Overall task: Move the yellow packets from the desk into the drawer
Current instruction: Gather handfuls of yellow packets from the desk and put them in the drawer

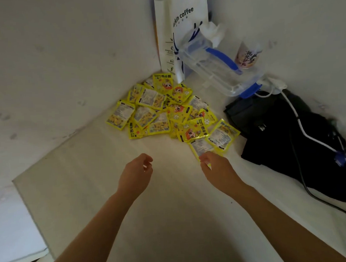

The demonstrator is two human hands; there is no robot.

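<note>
Heaped in the far corner of the pale counter: flat, glossy yellow snack packets, overlapping and fanned every way, so no shared heading. Nearest packet, under the right hand, lying long axis roughly away from the person, label side up, near end hidden by the fingers. Right fingers curled onto that near edge, seemingly pinching it, though hard to confirm. Left hand hovering above bare counter, fingers loosely curled, holding nothing. No drawer in view.

Likely risks: slick foil slipping from a shallow edge pinch; dragging one packet and spilling neighbours resting on it; scattering the pile toward the black cloth bag and white cable just beside it; snagging the clear plastic box with blue clips leaning behind the heap.
</note>
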